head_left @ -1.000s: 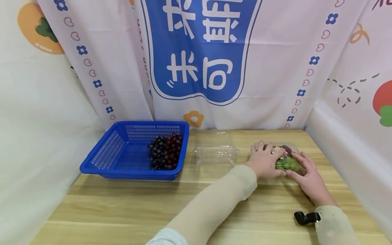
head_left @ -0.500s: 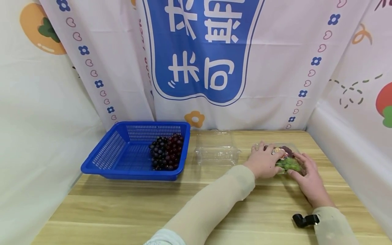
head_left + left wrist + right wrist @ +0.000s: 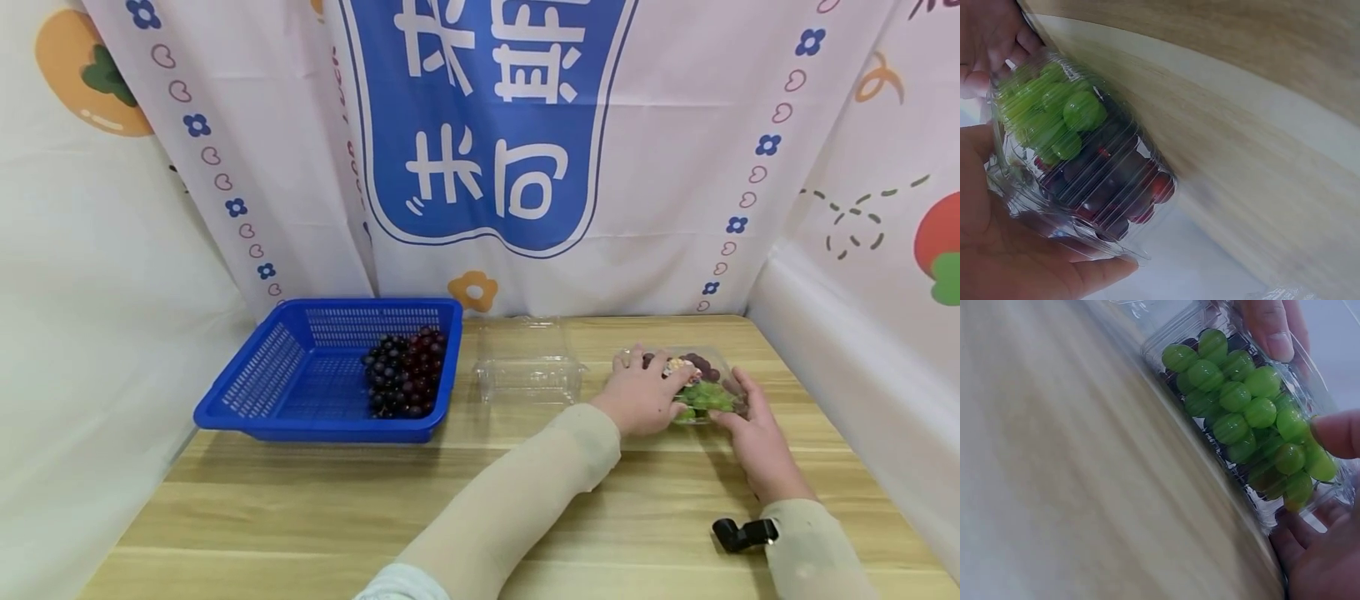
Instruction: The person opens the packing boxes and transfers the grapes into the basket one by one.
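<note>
A clear plastic clamshell box (image 3: 716,360) stands at the back right of the table in the head view, its lid down over the fruit. Green grapes (image 3: 1235,397) fill its near side, and dark red grapes (image 3: 1110,181) lie behind them. A colourful sticker (image 3: 684,372) is on the lid. My left hand (image 3: 641,396) grips the box's left part, fingers spread over the lid and thumb at the front edge. From the right, my right hand (image 3: 761,437) holds the box, its thumb on the front edge and its fingers along the right side.
An empty clear clamshell box (image 3: 528,379) stands with its lid up, left of the hands. Farther left is a blue plastic basket (image 3: 255,417) holding dark grapes (image 3: 405,375) on its right side. A printed cloth (image 3: 660,208) hangs behind the wooden table (image 3: 300,517).
My right hand's fingers have slid off the lid to the box's right side, uncovering more of the fruit. My left thumb has shifted slightly left; its fingers stay on the lid.
</note>
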A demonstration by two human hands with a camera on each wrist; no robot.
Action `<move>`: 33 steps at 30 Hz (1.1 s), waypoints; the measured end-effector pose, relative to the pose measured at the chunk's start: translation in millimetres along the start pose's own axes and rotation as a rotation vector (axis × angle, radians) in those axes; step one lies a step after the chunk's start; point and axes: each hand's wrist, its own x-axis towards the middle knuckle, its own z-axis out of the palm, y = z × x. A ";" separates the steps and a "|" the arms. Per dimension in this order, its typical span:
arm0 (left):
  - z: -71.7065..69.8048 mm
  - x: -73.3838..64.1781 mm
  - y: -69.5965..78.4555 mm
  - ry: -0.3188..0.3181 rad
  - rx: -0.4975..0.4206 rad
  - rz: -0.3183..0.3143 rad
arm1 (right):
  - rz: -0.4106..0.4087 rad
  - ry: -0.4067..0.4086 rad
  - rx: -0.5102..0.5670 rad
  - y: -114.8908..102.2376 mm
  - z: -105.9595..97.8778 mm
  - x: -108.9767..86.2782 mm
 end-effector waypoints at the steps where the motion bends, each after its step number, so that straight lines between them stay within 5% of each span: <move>1: 0.5 0.2 0.4 0.004 0.003 -0.001 | -0.001 -0.005 0.009 0.0 -0.2 -0.1; 19: 0.0 1.1 2.8 0.003 -0.009 -0.024 | -0.062 -0.050 -0.024 2.2 -7.4 -5.2; 33: -27.2 -0.3 -8.0 -0.106 -0.112 0.006 | -0.063 -0.030 -0.014 5.8 -9.3 -4.6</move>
